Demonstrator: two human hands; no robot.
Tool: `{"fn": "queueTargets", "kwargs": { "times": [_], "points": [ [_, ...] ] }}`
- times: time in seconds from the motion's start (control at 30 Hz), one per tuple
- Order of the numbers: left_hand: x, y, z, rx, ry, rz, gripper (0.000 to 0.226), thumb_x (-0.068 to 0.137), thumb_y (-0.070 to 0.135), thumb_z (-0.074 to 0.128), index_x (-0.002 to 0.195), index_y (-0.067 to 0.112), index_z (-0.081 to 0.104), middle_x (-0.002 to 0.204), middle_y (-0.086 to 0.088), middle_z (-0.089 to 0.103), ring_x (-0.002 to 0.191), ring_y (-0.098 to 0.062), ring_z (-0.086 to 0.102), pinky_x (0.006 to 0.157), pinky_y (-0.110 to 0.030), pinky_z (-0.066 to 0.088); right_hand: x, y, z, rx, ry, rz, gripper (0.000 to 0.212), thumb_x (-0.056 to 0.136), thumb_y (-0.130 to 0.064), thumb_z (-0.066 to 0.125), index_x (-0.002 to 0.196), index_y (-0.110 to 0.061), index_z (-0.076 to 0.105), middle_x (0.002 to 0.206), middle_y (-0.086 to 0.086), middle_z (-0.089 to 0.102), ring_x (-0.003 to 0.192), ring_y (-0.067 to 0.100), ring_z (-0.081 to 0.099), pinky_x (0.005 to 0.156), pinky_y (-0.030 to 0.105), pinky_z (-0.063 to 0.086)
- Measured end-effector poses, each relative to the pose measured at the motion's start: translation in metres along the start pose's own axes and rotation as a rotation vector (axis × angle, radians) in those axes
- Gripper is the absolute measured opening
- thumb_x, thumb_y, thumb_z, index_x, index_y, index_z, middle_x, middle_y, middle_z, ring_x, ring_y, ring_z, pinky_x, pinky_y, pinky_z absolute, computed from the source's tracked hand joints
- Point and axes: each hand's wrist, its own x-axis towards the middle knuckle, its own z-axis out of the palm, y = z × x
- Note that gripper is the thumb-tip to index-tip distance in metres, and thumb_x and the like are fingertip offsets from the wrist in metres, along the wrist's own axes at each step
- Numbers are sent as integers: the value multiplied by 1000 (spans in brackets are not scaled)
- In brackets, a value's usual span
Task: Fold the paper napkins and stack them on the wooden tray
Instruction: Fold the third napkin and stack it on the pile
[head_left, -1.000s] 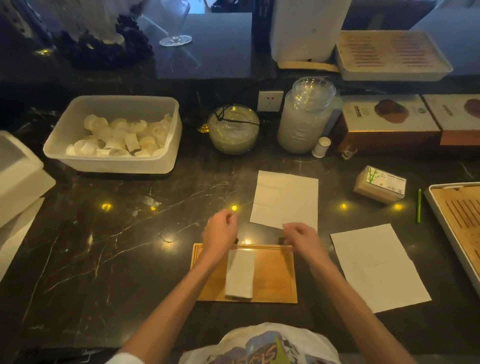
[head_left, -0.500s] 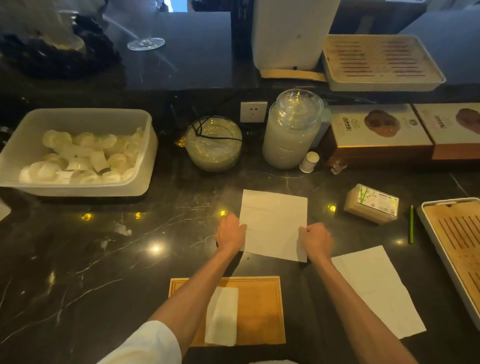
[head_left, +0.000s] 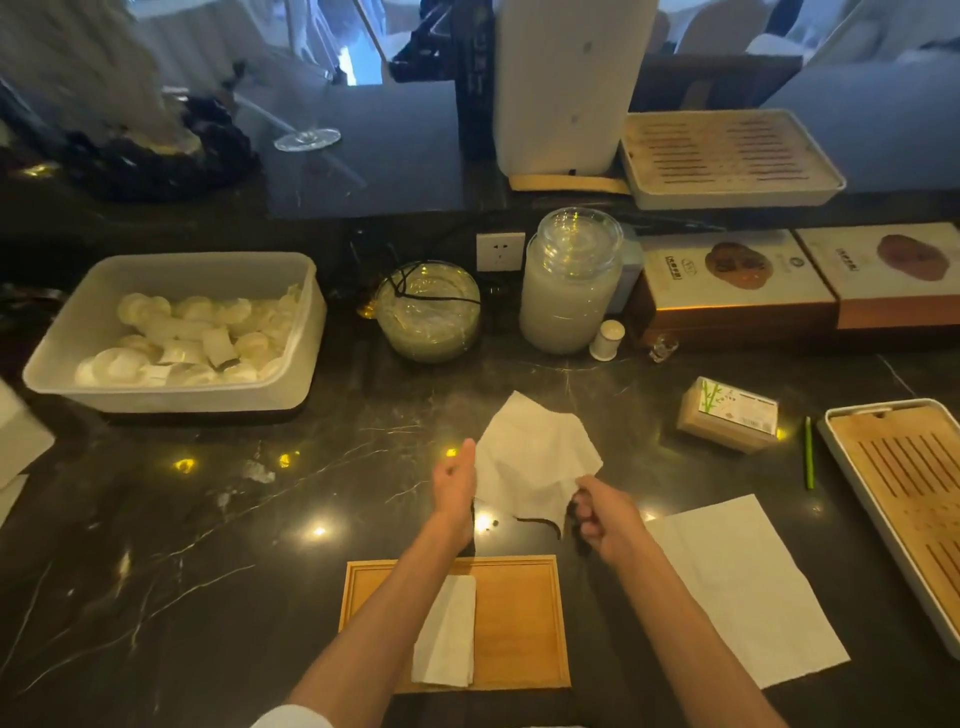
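Both hands work above the dark marble desk (head_left: 218, 545), just beyond the wooden tray (head_left: 519, 623). Left hand (head_left: 456, 480) is spread, flat and edge-on, its thumb side against the left edge of a white paper napkin (head_left: 530, 457); right hand (head_left: 602, 519) is curled, pinching the napkin's near right corner and lifting it off the desk, so that the near edge sags and casts a shadow. On the tray lies one folded napkin (head_left: 447, 631), a narrow strip whose long axis runs away from the person, set left of the tray's middle and partly crossed by the left forearm. A flat unfolded napkin (head_left: 743, 587) rests on the desk to the right of the tray, turned slightly askew. Nearby stand a napkin pack (head_left: 730, 413) with a bamboo print, a green pen (head_left: 809, 452), a slatted tea tray (head_left: 904, 509) at the right edge, a glass jar (head_left: 569, 280), a small white bottle (head_left: 607, 339), a glass bowl (head_left: 428, 312) and a plastic tub (head_left: 176, 332) of white pieces; none blocks the way to the tray. Half a second ago the napkin lay flat and square with a hand on each near corner; now it is crumpled, raised and rotated so that one corner points away toward the jar.
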Motion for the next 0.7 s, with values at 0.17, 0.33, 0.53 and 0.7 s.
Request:
{"fn": "queueTargets", "kwargs": {
  "times": [0.17, 0.33, 0.53, 0.7],
  "points": [
    [-29, -17, -9, 7, -120, -159, 43, 97, 42, 61, 124, 9, 53, 113, -10, 61, 104, -24, 61, 91, -36, 54, -41, 37, -4, 266, -195, 33, 13, 99, -13, 57, 93, -3, 62, 63, 3, 52, 38, 4, 40, 28, 15, 27],
    [-59, -13, -6, -44, -85, -330, 58, 90, 37, 72, 137, 11, 49, 128, -21, 60, 111, -41, 64, 76, -51, 64, -60, 44, -14, 579, -312, 89, 20, 102, -22, 56, 113, -7, 63, 91, 12, 70, 45, 8, 48, 32, 15, 34],
    [-83, 3, 5, -300, -288, -587, 76, 87, 35, 75, 145, 8, 35, 133, -30, 55, 115, -49, 61, 98, -61, 51, -75, 28, -17, 660, -348, -8, 23, 103, -22, 54, 117, -5, 60, 77, 6, 59, 38, 6, 47, 30, 15, 32],
    [-91, 22, 14, -250, -358, -306, 41, 98, 18, 62, 135, 6, 51, 123, -22, 65, 109, -37, 68, 76, -47, 64, -89, 38, -25, 577, -421, -46, 27, 102, -25, 56, 120, -7, 61, 80, 9, 63, 45, 9, 51, 36, 16, 38]
  ]
}}
